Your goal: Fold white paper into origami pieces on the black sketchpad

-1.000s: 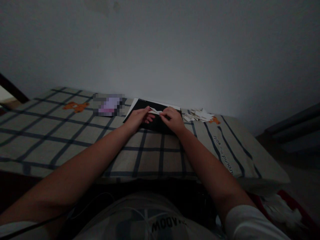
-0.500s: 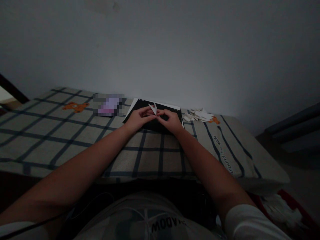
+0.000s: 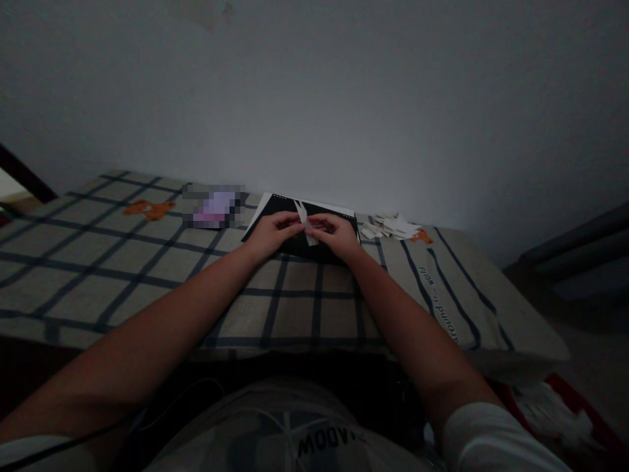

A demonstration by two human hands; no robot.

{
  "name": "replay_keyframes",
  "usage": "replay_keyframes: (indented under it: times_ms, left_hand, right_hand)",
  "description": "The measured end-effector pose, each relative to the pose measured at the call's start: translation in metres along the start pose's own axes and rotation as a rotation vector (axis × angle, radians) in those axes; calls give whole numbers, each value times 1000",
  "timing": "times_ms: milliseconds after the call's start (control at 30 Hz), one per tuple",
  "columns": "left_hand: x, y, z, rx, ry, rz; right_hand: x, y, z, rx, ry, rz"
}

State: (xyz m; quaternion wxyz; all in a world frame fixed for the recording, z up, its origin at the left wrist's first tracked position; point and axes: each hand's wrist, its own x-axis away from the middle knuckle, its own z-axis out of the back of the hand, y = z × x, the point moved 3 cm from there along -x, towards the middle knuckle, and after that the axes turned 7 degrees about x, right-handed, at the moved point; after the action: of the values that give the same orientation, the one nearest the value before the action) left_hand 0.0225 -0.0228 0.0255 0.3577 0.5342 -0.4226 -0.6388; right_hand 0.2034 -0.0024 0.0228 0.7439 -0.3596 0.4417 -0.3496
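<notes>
A narrow folded piece of white paper (image 3: 303, 216) stands between my two hands, with thin pointed ends up and a short end showing below the fingers. My left hand (image 3: 272, 234) pinches it from the left, thumb towards me. From the right, my right hand (image 3: 339, 234) closes on the same paper, its fingertips meeting those of the left. Both hands are over a black notebook or pad (image 3: 280, 206) with a row of punched holes along its far edge. White sheet edges show from under the pad.
Right of the pad lies a pile of small folded white papers (image 3: 393, 226). A pixelated purple item (image 3: 216, 208) lies to the left. The checked tablecloth (image 3: 162, 259) reaches a plain wall (image 3: 314, 98). At lower right, a red container (image 3: 565, 393) holds crumpled white stuff.
The folded paper has turned more upright and looks narrower, with a lower end now visible beneath my fingers. My right fingers have closed in nearer to my left ones.
</notes>
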Motion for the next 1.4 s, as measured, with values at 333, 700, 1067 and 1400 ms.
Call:
replay_keyframes:
  times_ms: [333, 700, 1067, 1400]
  left_hand:
    - [2, 4, 1, -21, 16, -42]
    - [-5, -2, 10, -585, -149, -398]
    - [-8, -5, 17, -679, -234, -337]
    - [-6, -14, 13, -707, -381, -277]
  right_hand:
    - [3, -4, 10, 161, 106, 33]
    - [4, -13, 12, 694, -160, 348]
    - [7, -13, -1, 1120, -371, 409]
    - [3, -2, 4, 955, -211, 330]
